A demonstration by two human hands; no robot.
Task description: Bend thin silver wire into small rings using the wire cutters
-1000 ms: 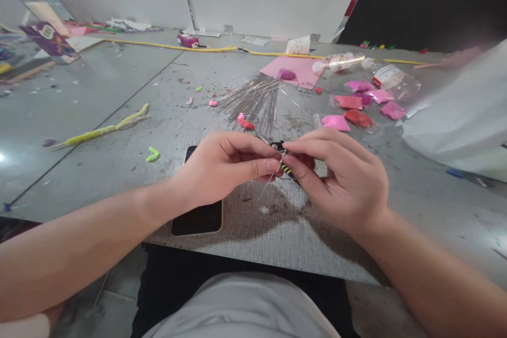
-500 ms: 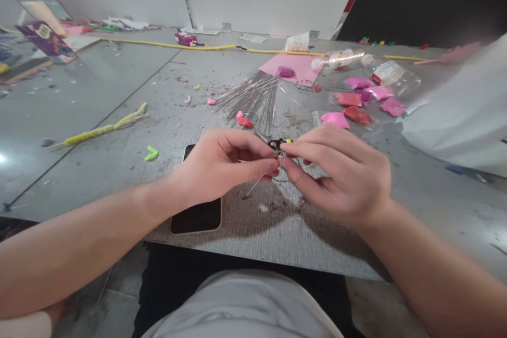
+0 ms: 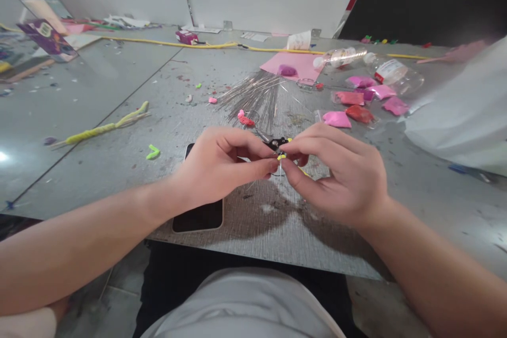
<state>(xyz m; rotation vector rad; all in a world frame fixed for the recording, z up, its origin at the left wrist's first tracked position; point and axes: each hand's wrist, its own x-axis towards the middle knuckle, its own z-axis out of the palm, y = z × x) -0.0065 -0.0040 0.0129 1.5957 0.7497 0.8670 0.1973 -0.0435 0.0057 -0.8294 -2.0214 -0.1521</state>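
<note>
My left hand (image 3: 233,157) is closed, thumb and forefinger pinched together over the table, at a thin wire (image 3: 281,170). Opposite it, my right hand (image 3: 336,174) pinches the same wire near a small yellow piece (image 3: 281,157), fingertips almost touching the left ones. Part of the wire is hidden by the fingers. Just behind the fingertips shows a black tool head with a round pivot (image 3: 276,143), apparently pliers; yellow parts show beside it, and the right hand covers the rest. Under my left wrist lies a dark-screened phone (image 3: 200,216).
A fan of thin metal wires (image 3: 257,96) lies beyond the hands, with a red and pink clay piece (image 3: 245,119) nearer. Pink and red clay packets (image 3: 336,119) and plastic bottles (image 3: 396,75) are at right. A yellow-wrapped stick (image 3: 95,132) and green clay (image 3: 152,152) lie left.
The wire end that slanted down left now points down toward me, and the yellow piece shows more clearly between the fingertips. Both hands stay pinched in nearly the same place.
</note>
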